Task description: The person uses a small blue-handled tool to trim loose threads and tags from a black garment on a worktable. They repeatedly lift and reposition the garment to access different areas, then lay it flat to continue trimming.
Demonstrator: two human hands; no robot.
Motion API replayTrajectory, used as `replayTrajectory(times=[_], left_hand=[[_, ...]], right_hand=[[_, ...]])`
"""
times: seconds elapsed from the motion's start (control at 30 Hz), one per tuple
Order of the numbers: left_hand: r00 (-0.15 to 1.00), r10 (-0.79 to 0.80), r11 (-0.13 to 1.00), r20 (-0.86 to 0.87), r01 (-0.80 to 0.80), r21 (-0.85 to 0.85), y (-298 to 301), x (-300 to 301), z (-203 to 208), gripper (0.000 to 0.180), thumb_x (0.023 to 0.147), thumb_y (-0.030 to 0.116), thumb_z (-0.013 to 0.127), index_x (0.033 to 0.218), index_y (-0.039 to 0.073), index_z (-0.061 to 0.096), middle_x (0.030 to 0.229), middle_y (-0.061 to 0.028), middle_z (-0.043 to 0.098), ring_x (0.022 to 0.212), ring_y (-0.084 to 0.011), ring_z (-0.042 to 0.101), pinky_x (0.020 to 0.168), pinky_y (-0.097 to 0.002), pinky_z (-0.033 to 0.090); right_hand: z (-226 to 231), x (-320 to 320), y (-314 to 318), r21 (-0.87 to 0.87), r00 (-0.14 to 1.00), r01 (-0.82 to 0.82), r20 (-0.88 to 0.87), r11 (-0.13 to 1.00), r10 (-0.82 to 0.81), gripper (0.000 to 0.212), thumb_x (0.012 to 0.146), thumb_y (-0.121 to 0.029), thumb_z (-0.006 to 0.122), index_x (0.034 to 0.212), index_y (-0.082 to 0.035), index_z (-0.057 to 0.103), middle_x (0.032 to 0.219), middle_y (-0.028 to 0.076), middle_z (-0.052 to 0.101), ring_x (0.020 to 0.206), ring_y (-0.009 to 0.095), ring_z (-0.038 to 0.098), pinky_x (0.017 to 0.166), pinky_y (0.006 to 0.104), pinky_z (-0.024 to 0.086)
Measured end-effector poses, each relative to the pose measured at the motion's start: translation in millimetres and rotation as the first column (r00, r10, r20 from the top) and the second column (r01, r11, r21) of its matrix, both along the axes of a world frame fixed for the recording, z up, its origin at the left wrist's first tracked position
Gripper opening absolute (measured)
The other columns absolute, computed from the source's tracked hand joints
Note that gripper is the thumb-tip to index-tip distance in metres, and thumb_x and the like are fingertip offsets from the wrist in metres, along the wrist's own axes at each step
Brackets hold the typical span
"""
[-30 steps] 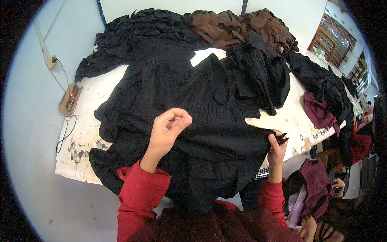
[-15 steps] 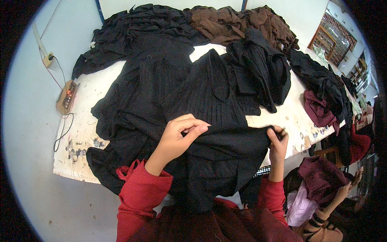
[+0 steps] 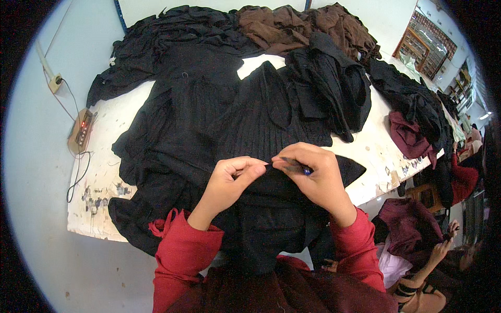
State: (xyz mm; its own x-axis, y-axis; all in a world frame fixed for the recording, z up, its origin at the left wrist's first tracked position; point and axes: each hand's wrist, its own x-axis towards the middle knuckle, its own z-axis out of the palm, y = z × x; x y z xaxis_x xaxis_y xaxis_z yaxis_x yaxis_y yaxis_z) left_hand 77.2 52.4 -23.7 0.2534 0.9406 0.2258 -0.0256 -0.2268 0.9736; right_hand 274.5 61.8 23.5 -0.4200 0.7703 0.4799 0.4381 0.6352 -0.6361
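Observation:
A black pleated garment (image 3: 261, 135) lies spread over the table in front of me, its near part hanging over the edge toward my lap. My left hand (image 3: 232, 180) is closed, thumb and forefinger pinching the garment's edge. Right beside it, the fingertips of my right hand (image 3: 313, 175) almost meet the left ones at the same edge. My right hand is closed around a small dark tool with a blue end (image 3: 307, 170), partly hidden by the fingers; its exact kind does not show. Whether the right fingertips also pinch cloth is hidden.
Behind lie heaps of black cloth (image 3: 182, 31) and brown cloth (image 3: 276, 26). More black cloth (image 3: 402, 96) and a maroon piece (image 3: 409, 136) lie at the right. A cabled switch box (image 3: 82, 130) is at the left. Another person's hand (image 3: 441, 250) is near maroon cloth (image 3: 409, 221).
My right hand has let go of the garment's right edge and moved left, up to my left hand. The small tool with the blue end now shows in it. My left hand keeps its pinch.

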Motion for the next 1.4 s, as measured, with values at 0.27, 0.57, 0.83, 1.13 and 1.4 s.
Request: replayTrajectory(times=[0.27,0.57,0.83,1.13,1.4], left_hand=[[0.988,0.046,0.991,0.149,-0.026,-0.135,-1,0,-4,0.022,0.088,0.015,0.065,0.099,-0.004,0.069,0.091,-0.0036,0.068,0.085,-0.0073,0.059,0.078,-0.0214,0.046],[0.980,0.070,0.985,0.186,-0.039,-0.169,-4,-4,-3,0.021,0.088,0.014,0.064,0.099,-0.003,0.068,0.093,-0.0038,0.068,0.086,-0.0082,0.059,0.080,-0.0227,0.046],[0.854,0.469,0.880,0.224,-0.473,-0.040,28,-42,1,0.017,0.089,0.014,0.063,0.096,-0.001,0.067,0.089,-0.0005,0.066,0.082,-0.0058,0.057,0.077,-0.0206,0.044],[0.845,0.496,0.866,0.199,-0.498,-0.042,29,-39,-10,0.022,0.089,0.016,0.064,0.100,-0.003,0.067,0.093,-0.0023,0.066,0.084,-0.0063,0.057,0.079,-0.0213,0.044],[0.725,0.666,0.679,-0.175,-0.493,0.544,2,-42,9,0.039,0.082,0.024,0.069,0.116,0.007,0.062,0.111,-0.0085,0.060,0.103,-0.0209,0.053,0.093,-0.0327,0.038]], right_hand=[[12,11,20,-0.065,0.884,0.253,-0.389,0.965,-0.258,0.013,0.081,-0.008,0.068,0.091,-0.001,0.066,0.084,0.007,0.066,0.078,0.013,0.062,0.073,0.0250,0.048],[19,14,-8,0.080,0.984,0.177,0.003,0.981,-0.178,0.055,0.069,-0.014,0.076,0.122,-0.011,0.060,0.106,0.007,0.062,0.086,0.020,0.061,0.063,0.0259,0.046],[-11,117,61,-0.365,0.989,0.129,-0.015,0.922,-0.145,0.013,0.079,-0.013,0.071,0.083,-0.001,0.068,0.073,-0.002,0.063,0.067,0.005,0.053,0.063,0.0203,0.041],[-22,99,8,-0.443,0.800,0.371,-0.294,0.816,-0.523,0.031,0.086,-0.029,0.067,0.103,-0.003,0.067,0.079,-0.002,0.065,0.061,0.002,0.045,0.053,0.0195,0.035],[-16,103,36,-0.238,0.732,0.403,-0.496,0.884,-0.467,0.018,0.083,-0.021,0.071,0.093,-0.006,0.069,0.070,-0.006,0.058,0.059,0.002,0.047,0.053,0.0190,0.035]])
